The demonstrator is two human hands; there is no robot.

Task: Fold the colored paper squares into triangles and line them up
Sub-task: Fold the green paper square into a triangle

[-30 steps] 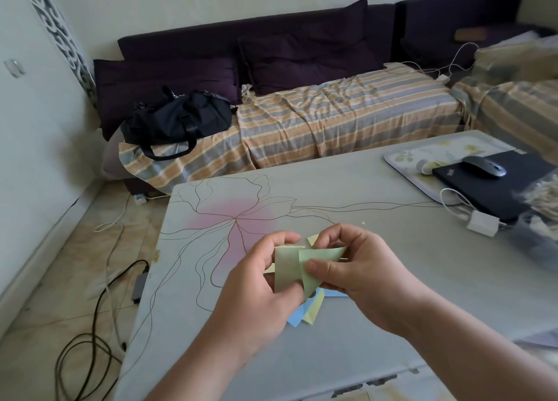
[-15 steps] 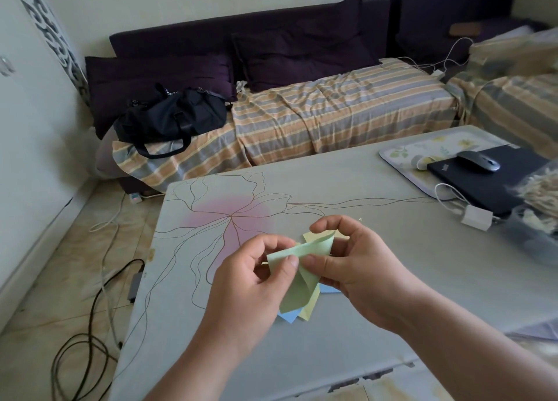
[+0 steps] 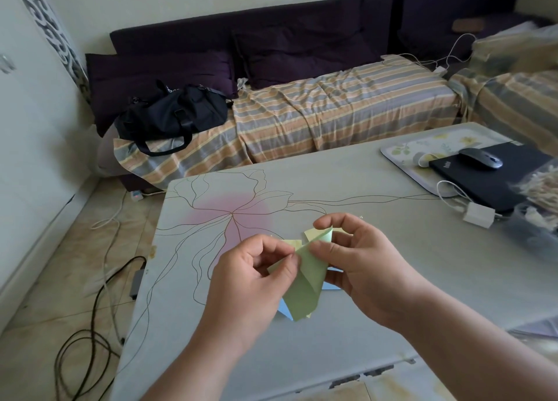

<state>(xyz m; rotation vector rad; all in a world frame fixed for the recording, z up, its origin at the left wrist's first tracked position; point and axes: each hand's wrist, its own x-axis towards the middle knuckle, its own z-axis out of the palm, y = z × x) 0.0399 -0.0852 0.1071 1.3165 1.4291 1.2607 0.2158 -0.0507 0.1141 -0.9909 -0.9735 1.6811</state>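
Observation:
A light green paper square [image 3: 305, 286], partly bent over, hangs above the grey table [image 3: 377, 249]. My left hand [image 3: 250, 282] pinches its left edge between thumb and fingers. My right hand [image 3: 362, 261] pinches the upper corner and the fold beside it. Under my hands, mostly hidden, lies a small pile of papers: a yellow sheet [image 3: 312, 234] shows behind the fingers and a blue sheet [image 3: 285, 310] pokes out at the lower left.
On the table's right end sit a floral tray [image 3: 401, 153], a black laptop [image 3: 495, 177] with a mouse [image 3: 481, 158], a white charger [image 3: 479, 215] and a clear bag. A striped sofa with a black bag [image 3: 172, 116] stands behind. Cables lie on the floor at left.
The green paper has been turned and bent further, its lower part now hanging down toward the pile. My right hand has shifted up to the top corner; the left keeps its pinch.

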